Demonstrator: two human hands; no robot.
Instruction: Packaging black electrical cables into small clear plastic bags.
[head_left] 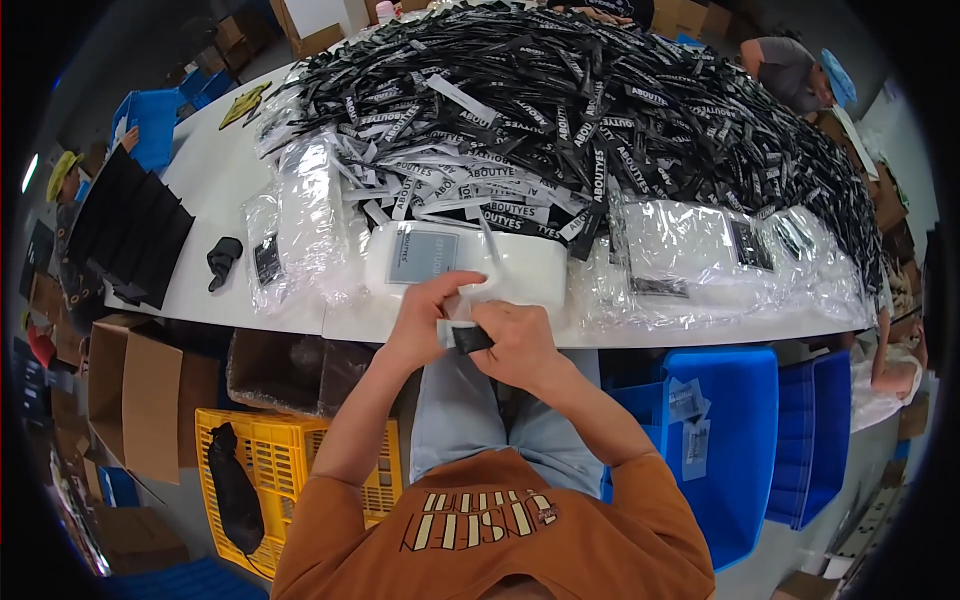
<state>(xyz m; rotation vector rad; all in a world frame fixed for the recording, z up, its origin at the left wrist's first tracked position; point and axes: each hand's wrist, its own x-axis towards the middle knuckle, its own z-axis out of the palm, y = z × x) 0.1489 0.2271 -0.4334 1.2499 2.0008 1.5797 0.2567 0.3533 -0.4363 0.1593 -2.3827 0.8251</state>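
Above my lap, just off the table's front edge, both hands meet around a small black strip [472,338] with a pale, see-through plastic part [447,332]. My left hand [425,318] is closed on the plastic part, its index finger stretched towards my other hand. Fingers curled, my right hand [518,342] grips the black strip, hiding part of it. Right beyond my hands lies a white padded stack [530,268] with a grey printed card [423,255] on its left part. A thin pale strip [490,240] leans against the stack.
A huge heap of black printed strips [560,110] covers the white table [205,150]. Clear-wrapped white packs [690,225] lie either side. Black folded panels [135,230] stand left. Below are a yellow crate [300,440], blue bins [735,450] and cardboard boxes [150,400]. Other people work around.
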